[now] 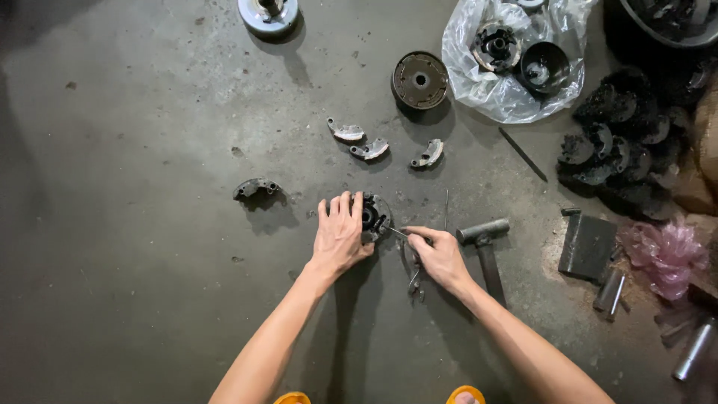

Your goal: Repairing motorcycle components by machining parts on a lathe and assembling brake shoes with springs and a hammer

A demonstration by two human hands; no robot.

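Note:
My left hand (340,236) lies flat on a round dark metal clutch assembly (374,215) on the concrete floor, holding it down. My right hand (440,254) grips a thin metal tool (399,233) whose tip points into the assembly's right side. Part of the assembly is hidden under my left palm. Several curved clutch shoes lie apart on the floor: one at the left (255,188), and three farther back (346,132) (370,150) (428,155).
A hammer (485,241) lies right of my right hand. A round drum (420,80), a clear plastic bag with parts (508,93), a pile of dark worn parts (613,150), a metal block (588,245), metal rods (612,292) and a pink plastic wad (666,253) surround the spot.

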